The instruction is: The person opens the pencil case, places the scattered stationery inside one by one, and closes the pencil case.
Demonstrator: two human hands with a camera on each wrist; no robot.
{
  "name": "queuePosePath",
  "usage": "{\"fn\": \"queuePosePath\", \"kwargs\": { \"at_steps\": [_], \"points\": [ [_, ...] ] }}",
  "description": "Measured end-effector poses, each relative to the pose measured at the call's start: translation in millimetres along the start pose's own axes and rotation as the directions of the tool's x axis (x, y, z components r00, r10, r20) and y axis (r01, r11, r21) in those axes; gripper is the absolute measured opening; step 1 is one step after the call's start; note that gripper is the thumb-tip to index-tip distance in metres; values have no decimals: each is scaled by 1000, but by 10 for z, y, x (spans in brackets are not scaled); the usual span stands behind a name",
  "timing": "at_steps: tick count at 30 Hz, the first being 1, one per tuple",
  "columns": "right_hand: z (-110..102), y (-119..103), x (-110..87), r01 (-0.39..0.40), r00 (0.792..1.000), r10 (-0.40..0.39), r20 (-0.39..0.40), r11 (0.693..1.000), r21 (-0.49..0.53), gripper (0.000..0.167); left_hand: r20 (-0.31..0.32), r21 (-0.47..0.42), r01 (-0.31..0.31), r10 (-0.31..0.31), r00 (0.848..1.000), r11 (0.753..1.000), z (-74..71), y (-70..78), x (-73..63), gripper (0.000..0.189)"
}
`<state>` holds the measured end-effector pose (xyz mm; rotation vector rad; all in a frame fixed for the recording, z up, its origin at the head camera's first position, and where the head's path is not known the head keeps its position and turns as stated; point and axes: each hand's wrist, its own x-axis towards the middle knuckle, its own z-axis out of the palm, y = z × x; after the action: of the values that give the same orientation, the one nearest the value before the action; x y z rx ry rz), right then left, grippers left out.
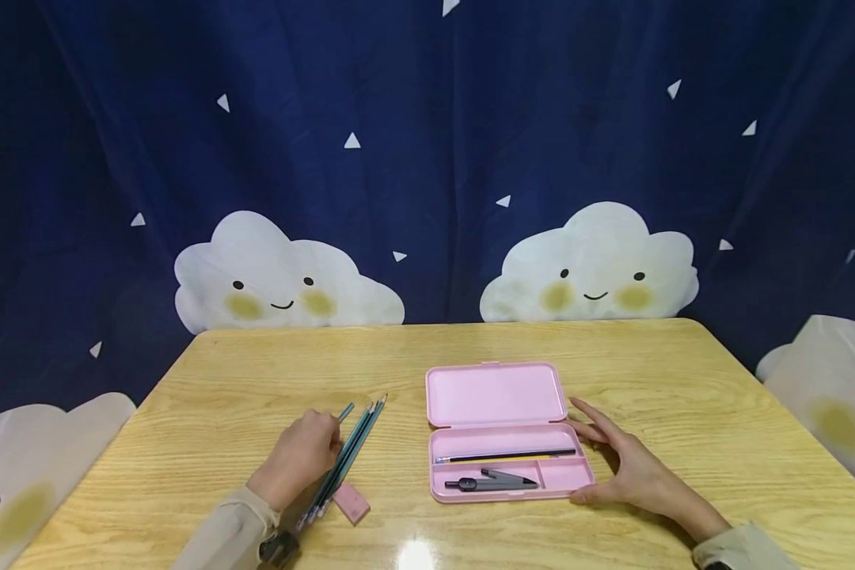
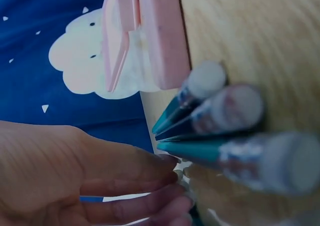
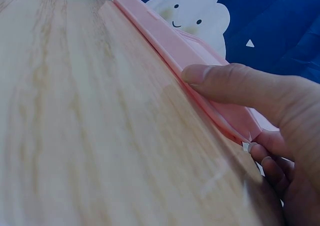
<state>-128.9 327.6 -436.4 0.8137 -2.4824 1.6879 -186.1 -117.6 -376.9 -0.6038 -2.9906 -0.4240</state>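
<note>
My left hand (image 1: 306, 457) is at the left of a bundle of teal pencils (image 1: 356, 447), its thumb and fingers pinching a pencil (image 1: 346, 412) whose end sticks out past the knuckles. In the left wrist view, several eraser-tipped pencil ends (image 2: 240, 109) point towards the camera beside the fingers. Beneath the bundle's near end lies a pink eraser (image 1: 352, 503). My right hand (image 1: 634, 471) holds the right end of an open pink pencil case (image 1: 438, 467), thumb at the front corner and fingers behind. The case contains a black pencil (image 1: 513, 454), a yellow one under it, and a grey compass (image 1: 492, 483).
The case stands on a light wooden table (image 1: 271, 364) with its lid (image 1: 495, 396) tipped back, away from me. A dark blue curtain (image 1: 427, 158) with white clouds hangs behind the table.
</note>
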Motion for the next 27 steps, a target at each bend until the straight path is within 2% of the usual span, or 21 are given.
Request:
{"fn": "queuePosePath", "kwargs": {
  "at_steps": [3, 7, 11, 15, 27],
  "points": [
    [0, -2, 4, 4, 1000, -4, 1, 1000, 0, 113, -42, 3, -8, 8, 999, 1000, -1, -29, -7, 21],
    [-5, -5, 6, 7, 1000, -7, 3, 1000, 0, 113, -74, 23, 17, -15, 997, 1000, -23, -94, -23, 22],
    [-8, -9, 2, 8, 1000, -8, 5, 1000, 10, 113, -53, 38, 49, -47, 998, 998, -43, -154, -48, 22],
    [-8, -12, -2, 11, 1000, -11, 4, 1000, 17, 112, -34, 14, 62, -61, 998, 998, -45, -181, -63, 21],
    [-8, -2, -1, 4, 1000, -4, 8, 1000, 6, 113, -60, 6, 17, -17, 998, 1000, -19, -162, -42, 28]
  ]
}}
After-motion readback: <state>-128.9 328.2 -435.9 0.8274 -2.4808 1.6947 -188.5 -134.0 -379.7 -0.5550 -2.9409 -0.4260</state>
